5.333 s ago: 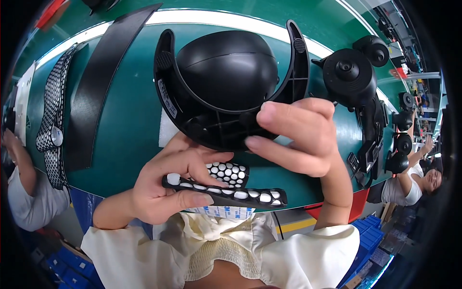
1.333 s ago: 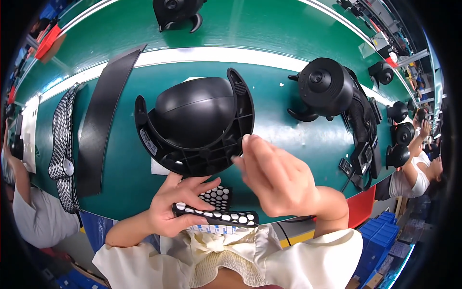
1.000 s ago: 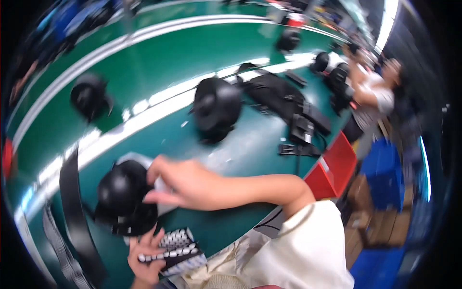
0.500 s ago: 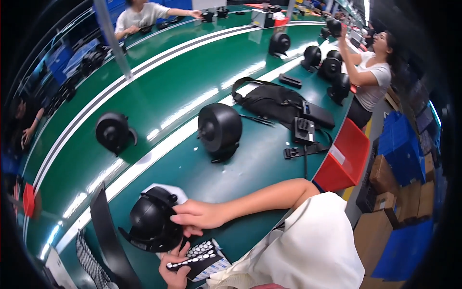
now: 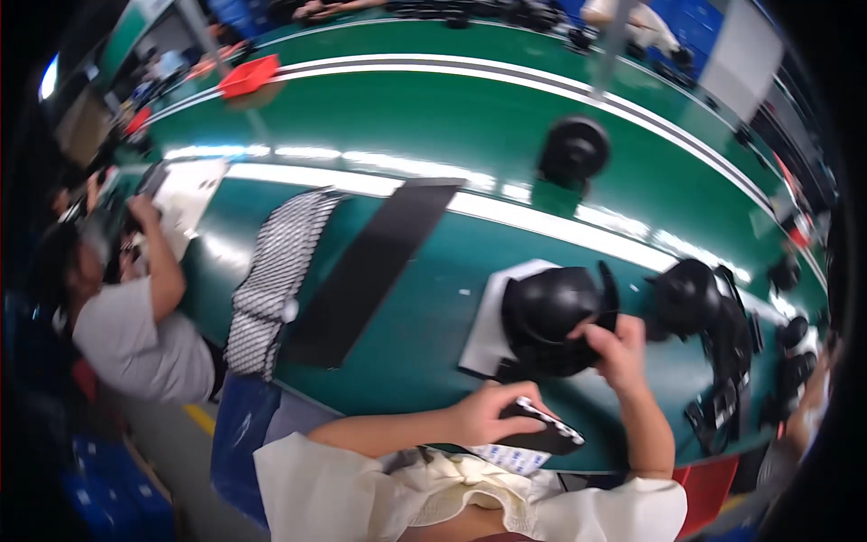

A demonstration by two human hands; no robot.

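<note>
Left hand pinching black white-dotted piece, lower centre of frame, right hand fingers curled at rim of black domed housing, right of centre, blurred, can't tell if gripping, plain black strip left of centre, on green table.
</note>
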